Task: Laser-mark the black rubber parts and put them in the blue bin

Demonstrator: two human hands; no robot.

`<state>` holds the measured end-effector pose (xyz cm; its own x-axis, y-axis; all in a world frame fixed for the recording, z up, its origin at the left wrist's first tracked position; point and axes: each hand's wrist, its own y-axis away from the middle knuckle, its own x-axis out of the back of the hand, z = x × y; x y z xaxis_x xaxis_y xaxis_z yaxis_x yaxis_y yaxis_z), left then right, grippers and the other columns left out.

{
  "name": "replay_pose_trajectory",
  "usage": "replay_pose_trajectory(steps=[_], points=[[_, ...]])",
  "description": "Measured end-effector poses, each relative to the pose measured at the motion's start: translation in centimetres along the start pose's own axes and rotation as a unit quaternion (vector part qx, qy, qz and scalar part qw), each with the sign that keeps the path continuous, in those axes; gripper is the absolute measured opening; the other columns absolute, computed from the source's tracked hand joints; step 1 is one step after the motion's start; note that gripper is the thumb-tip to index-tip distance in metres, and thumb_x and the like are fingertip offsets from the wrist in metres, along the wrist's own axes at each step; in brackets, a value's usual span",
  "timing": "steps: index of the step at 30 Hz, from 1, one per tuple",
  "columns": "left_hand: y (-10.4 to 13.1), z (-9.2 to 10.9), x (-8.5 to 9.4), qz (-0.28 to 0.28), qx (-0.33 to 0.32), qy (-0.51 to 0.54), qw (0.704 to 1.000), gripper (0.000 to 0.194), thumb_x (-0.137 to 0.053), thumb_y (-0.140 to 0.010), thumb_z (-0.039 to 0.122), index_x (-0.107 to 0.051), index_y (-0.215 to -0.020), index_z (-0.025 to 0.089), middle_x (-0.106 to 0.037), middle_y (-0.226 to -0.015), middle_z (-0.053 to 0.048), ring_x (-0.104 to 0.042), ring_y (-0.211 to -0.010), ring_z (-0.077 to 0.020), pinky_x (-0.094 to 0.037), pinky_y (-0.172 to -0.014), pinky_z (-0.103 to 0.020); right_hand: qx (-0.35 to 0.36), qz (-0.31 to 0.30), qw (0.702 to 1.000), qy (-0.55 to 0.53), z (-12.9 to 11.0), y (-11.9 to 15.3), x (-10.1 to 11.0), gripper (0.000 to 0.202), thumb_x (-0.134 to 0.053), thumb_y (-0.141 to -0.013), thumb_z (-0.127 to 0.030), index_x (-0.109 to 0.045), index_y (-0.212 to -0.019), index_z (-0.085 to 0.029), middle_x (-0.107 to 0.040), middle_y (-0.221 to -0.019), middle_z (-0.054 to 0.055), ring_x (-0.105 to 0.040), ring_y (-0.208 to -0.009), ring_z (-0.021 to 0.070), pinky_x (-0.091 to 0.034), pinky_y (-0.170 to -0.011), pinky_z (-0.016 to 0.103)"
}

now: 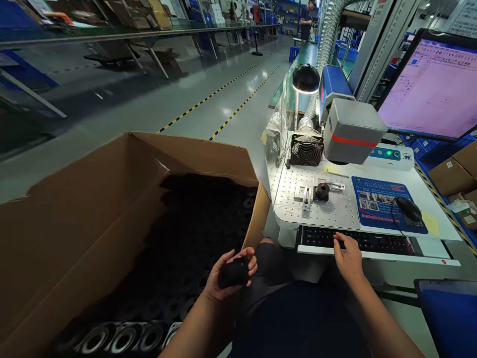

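My left hand (219, 284) is wrapped round a black cylindrical part (233, 273) over the near right side of a large cardboard box (89, 184). Inside the box lie many black round parts (124, 338), some showing ring-shaped ends. My right hand (349, 258) rests on the black keyboard (367, 242), palm down with its fingers apart and nothing held. A similar black part (322, 191) sits on the perforated metal plate (290, 209), beside small metal brackets, below the grey machine head (352, 130).
Right of the plate are a blue mat (383, 201), a mouse (409, 209) and a monitor (432, 89). A small fan (306, 150) and a black lamp (305, 78) stand behind the plate. A blue chair or tray (449, 313) is at lower right. Another person (306, 21) stands far back.
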<state>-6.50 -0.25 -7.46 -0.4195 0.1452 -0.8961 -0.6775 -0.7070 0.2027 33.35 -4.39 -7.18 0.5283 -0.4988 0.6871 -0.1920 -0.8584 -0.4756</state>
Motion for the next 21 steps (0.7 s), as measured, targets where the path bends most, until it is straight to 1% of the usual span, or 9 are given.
replay_pose_trajectory(steps=[4,7,9,10,12,14,15,17,21], points=[[0.2,-0.1,0.4,0.013,-0.001,0.002,1.000,0.044,-0.051,-0.095,0.048,-0.066,-0.116,0.013,-0.058,-0.089,-0.010,-0.058,-0.080,-0.0216,-0.061,-0.061,-0.034,0.000,0.028,1.000,-0.010,-0.7,-4.0,-0.1,0.026,-0.050,-0.099,-0.036,-0.066,-0.114,-0.020,-0.074,-0.103,0.009,-0.068,-0.098,0.0251,-0.052,-0.094,0.045],[0.3,0.0,0.5,0.022,-0.002,0.003,1.000,0.043,-0.052,-0.096,0.048,-0.067,-0.116,0.013,-0.057,-0.088,-0.009,-0.057,-0.078,-0.0208,-0.061,-0.060,-0.033,-0.030,0.024,0.999,-0.026,-1.3,-7.5,-0.8,0.033,-0.049,-0.097,-0.042,-0.065,-0.114,-0.018,-0.072,-0.100,0.010,-0.066,-0.093,0.0253,-0.052,-0.092,0.045],[0.4,0.1,0.3,0.032,-0.001,0.002,0.999,0.041,-0.053,-0.095,0.046,-0.068,-0.115,0.014,-0.057,-0.088,-0.009,-0.056,-0.078,-0.0204,-0.061,-0.059,-0.033,-0.074,-0.001,0.997,-0.024,-1.8,-9.8,-1.4,0.043,-0.054,-0.094,-0.050,-0.063,-0.119,-0.016,-0.070,-0.106,0.012,-0.064,-0.094,0.0263,-0.051,-0.093,0.044],[0.5,0.2,0.3,0.039,0.000,0.002,0.999,0.040,-0.054,-0.095,0.045,-0.068,-0.114,0.014,-0.057,-0.088,-0.009,-0.056,-0.078,-0.0203,-0.061,-0.060,-0.034,-0.100,-0.018,0.995,-0.016,-2.1,-10.9,-1.7,0.052,-0.058,-0.090,-0.055,-0.061,-0.125,-0.016,-0.068,-0.113,0.013,-0.064,-0.098,0.0275,-0.050,-0.094,0.044],[0.6,0.3,0.1,0.056,0.006,0.004,0.998,0.037,-0.054,-0.095,0.044,-0.069,-0.113,0.015,-0.057,-0.088,-0.008,-0.056,-0.079,-0.0201,-0.061,-0.061,-0.034,-0.150,-0.058,0.987,0.010,-2.8,-12.9,-2.4,0.077,-0.067,-0.082,-0.063,-0.051,-0.140,-0.017,-0.063,-0.128,0.016,-0.061,-0.112,0.0315,-0.048,-0.098,0.045],[0.8,0.4,0.0,0.076,0.011,0.005,0.997,0.036,-0.055,-0.095,0.044,-0.070,-0.113,0.015,-0.058,-0.090,-0.009,-0.057,-0.080,-0.0201,-0.061,-0.062,-0.035,-0.186,-0.089,0.978,0.045,-3.6,-14.7,-3.1,0.097,-0.073,-0.074,-0.068,-0.040,-0.150,-0.019,-0.056,-0.140,0.018,-0.053,-0.127,0.0356,-0.044,-0.104,0.046],[0.9,0.4,-0.1,0.086,0.012,0.006,0.996,0.036,-0.056,-0.095,0.044,-0.070,-0.113,0.016,-0.059,-0.091,-0.009,-0.057,-0.080,-0.0201,-0.062,-0.062,-0.035,-0.194,-0.100,0.974,0.059,-4.0,-15.4,-3.5,0.101,-0.075,-0.072,-0.069,-0.038,-0.152,-0.018,-0.053,-0.143,0.018,-0.049,-0.132,0.0368,-0.042,-0.107,0.046],[1.0,0.5,-0.4,0.100,0.011,0.005,0.995,0.036,-0.060,-0.093,0.044,-0.071,-0.111,0.016,-0.060,-0.091,-0.009,-0.058,-0.080,-0.0200,-0.062,-0.062,-0.035,-0.202,-0.113,0.970,0.079,-4.5,-16.5,-4.2,0.103,-0.075,-0.072,-0.067,-0.037,-0.153,-0.016,-0.050,-0.147,0.020,-0.045,-0.137,0.0375,-0.040,-0.109,0.046],[1.4,0.7,-1.3,0.131,0.006,0.012,0.991,0.034,-0.069,-0.086,0.043,-0.073,-0.107,0.016,-0.060,-0.088,-0.008,-0.060,-0.077,-0.0195,-0.061,-0.061,-0.034,-0.215,-0.128,0.963,0.100,-5.0,-18.1,-5.3,0.102,-0.077,-0.073,-0.065,-0.036,-0.153,-0.016,-0.050,-0.145,0.020,-0.048,-0.134,0.0373,-0.043,-0.105,0.044]])
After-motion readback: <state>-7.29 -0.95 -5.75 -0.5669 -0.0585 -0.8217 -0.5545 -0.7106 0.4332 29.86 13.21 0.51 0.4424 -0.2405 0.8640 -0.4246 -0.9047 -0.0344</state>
